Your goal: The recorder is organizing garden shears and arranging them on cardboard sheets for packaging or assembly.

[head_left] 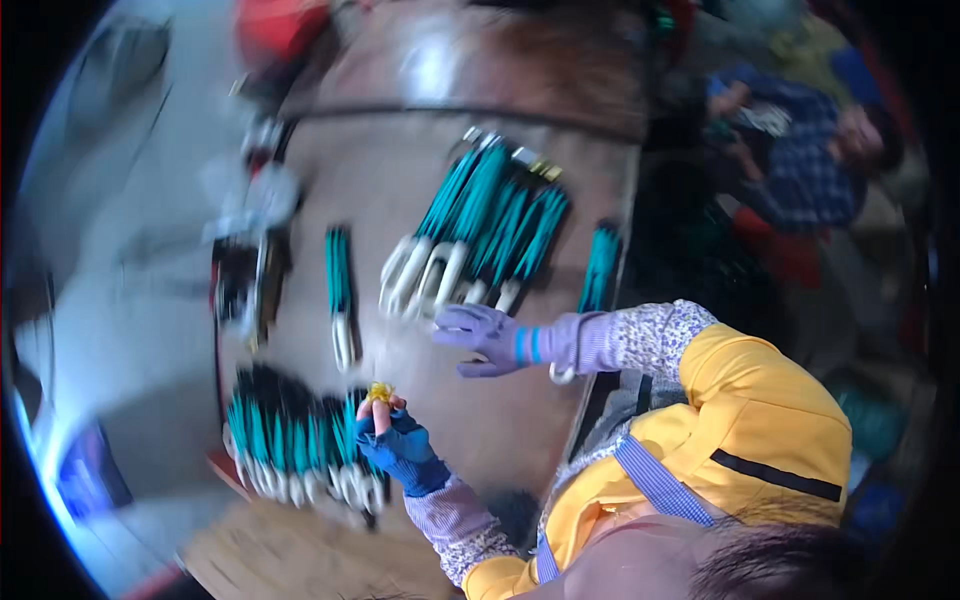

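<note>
Left hand (405, 447), blue fingerless glove: fingertips closed in a pinch on a small yellow item (380, 393), blurred, kind unclear. Item is held above the worktop (490, 430), toward its lower left corner, near a row of teal bundles (300, 440) with white ends. Right hand (485, 338), purple glove: fingers extended, nothing in grasp; just beside the white ends of the central pile of teal bundles (480, 210). Contact cannot be told. Single teal bundle (339, 290) lies toward the worktop's left edge; another teal bundle (600, 265) at its right edge. Co-worker (810, 150) seated beyond the right edge.
</note>
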A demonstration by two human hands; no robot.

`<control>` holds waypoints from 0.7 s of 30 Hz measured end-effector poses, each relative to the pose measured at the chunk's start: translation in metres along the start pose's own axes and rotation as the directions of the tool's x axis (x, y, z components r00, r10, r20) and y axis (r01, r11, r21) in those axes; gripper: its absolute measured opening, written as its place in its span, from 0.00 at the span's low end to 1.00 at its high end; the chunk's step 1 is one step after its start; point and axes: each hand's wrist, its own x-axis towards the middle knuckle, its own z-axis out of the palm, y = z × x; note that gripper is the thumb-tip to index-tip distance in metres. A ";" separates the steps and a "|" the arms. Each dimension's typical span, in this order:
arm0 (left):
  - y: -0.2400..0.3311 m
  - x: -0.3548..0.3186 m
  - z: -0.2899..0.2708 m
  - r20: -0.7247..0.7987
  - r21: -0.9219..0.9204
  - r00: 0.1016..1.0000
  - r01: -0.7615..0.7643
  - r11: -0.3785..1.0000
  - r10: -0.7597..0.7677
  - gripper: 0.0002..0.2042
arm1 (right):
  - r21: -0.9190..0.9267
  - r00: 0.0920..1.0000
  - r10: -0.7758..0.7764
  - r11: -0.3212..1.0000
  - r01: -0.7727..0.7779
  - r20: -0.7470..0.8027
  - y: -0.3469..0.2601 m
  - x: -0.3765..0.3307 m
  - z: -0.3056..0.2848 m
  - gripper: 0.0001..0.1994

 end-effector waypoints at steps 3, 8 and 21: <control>-0.031 0.030 0.109 0.282 0.060 0.954 0.087 0.994 -0.100 0.06 | -0.057 0.969 0.078 0.994 -0.094 -0.235 0.062 -0.025 -0.080 0.30; -0.114 0.066 0.271 0.494 0.166 0.844 0.143 0.976 -0.208 0.07 | -0.107 0.818 0.405 0.869 -0.484 -0.408 0.192 -0.054 -0.190 0.28; -0.231 0.063 0.509 0.753 0.298 0.496 0.328 0.896 -0.432 0.10 | -0.369 0.884 0.325 0.818 -0.441 -0.335 0.275 -0.137 -0.184 0.28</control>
